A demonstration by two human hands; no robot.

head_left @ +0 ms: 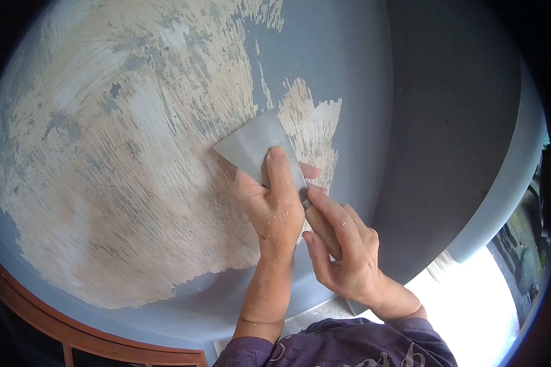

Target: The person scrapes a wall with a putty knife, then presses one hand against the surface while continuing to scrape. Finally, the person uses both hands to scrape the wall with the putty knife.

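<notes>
A scraper with a wide metal blade (254, 144) and a wooden handle (322, 231) is held in both hands. My right hand (352, 257) is closed around the handle, its index finger stretched along it towards the blade. With its thumb pressed flat on the blade's face, my left hand (274, 208) grips the blade, its other fingers mostly hidden behind. The blade's edge lies over a wall surface whose grey-blue paint (309, 52) borders a large rough beige patch (153, 153) with streaks. Whitish flecks dot the left hand and wrist.
A dark grey band (447, 134) runs down the right side. A brown wooden frame (49, 324) curves along the lower left. Bright white light (471, 306) fills the lower right, with blurred greenery-like shapes beyond. My purple sleeves and shirt (349, 345) show at the bottom.
</notes>
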